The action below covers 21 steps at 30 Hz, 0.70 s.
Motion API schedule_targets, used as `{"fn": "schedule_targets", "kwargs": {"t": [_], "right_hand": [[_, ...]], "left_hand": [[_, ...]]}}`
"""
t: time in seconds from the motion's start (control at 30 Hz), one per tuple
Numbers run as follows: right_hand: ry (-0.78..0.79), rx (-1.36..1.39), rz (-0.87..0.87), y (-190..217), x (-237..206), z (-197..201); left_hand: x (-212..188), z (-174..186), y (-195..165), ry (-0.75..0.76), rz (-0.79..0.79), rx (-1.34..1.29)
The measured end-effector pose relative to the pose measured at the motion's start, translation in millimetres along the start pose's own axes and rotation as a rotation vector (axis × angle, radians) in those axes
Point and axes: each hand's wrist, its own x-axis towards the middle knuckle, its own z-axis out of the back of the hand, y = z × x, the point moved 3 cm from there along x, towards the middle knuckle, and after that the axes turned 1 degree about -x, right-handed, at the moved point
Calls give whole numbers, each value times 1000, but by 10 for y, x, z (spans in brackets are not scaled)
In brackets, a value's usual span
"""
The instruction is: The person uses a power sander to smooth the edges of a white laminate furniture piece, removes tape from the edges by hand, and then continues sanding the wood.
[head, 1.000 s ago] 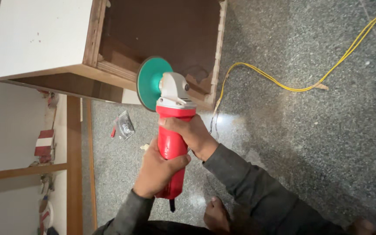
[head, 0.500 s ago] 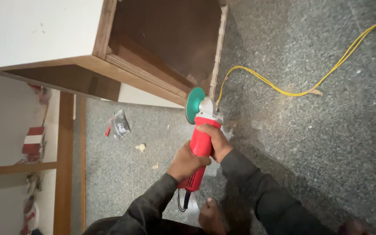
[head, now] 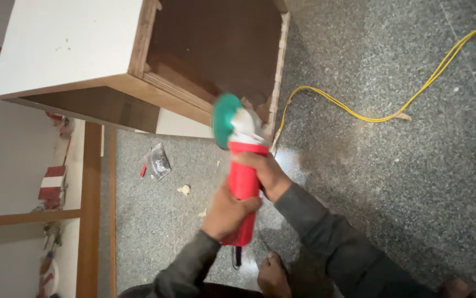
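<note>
A big wooden cabinet box with a white side (head: 67, 47) lies on the grey speckled stone floor (head: 392, 187). A long yellow cord (head: 359, 113) runs across the floor from the box's right edge. Both hands hold a red power grinder with a green round disc (head: 242, 176), its disc close to the box's lower right corner. The left hand (head: 227, 212) wraps its fingers tight around the bottom of the handle. The right hand (head: 265, 174) grips higher up, fingers closed.

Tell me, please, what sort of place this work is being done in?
Probably a room under carpentry fit-out: an unfinished plywood cabinet lies on a speckled stone floor, wood chips are scattered about, and both hands hold a red angle grinder.
</note>
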Motion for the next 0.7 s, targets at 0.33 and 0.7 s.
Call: {"fn": "schedule_targets", "kwargs": {"t": [0.33, 0.7], "right_hand": [[9, 22, -21, 236, 34, -32], [39, 9, 51, 112, -20, -267]], "left_hand": [[16, 10, -267, -31, -124, 93], [-314, 215, -342, -32, -177, 132]]}}
